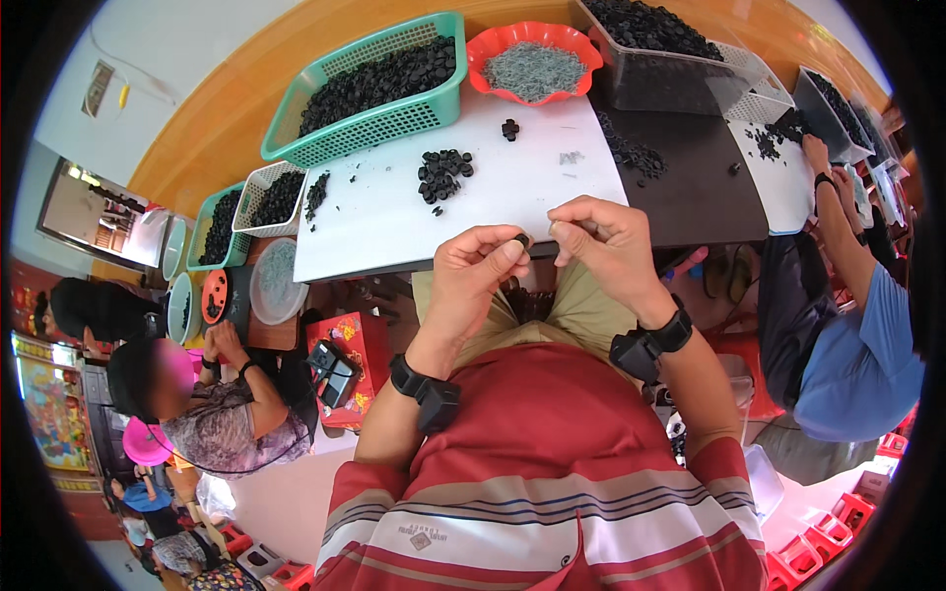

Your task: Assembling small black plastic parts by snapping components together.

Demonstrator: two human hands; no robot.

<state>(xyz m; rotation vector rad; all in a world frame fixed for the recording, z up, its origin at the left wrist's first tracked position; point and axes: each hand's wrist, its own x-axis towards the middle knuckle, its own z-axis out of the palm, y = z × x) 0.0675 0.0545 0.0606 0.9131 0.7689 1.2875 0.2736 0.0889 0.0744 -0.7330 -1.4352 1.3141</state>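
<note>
My left hand (475, 268) is closed in a pinch on a small black round part (521, 239), held just off the table's near edge. Close beside it, my right hand (603, 244) has thumb and forefinger pressed together; whatever sits between those tips is too small to name. Beyond my hands, a pile of black parts (443, 175) lies on the white work surface (365, 227), with a smaller cluster of black parts (509, 129) farther back. Several tiny grey pieces (571, 158) lie on the surface to the right.
Along the back stand a green basket (370, 139) of black parts, a red scalloped bowl (480, 81) of grey pieces and a clear bin (650, 84). More black parts (631, 150) lie on the dark tabletop. One person (232, 394) works at left, another (852, 345) at right.
</note>
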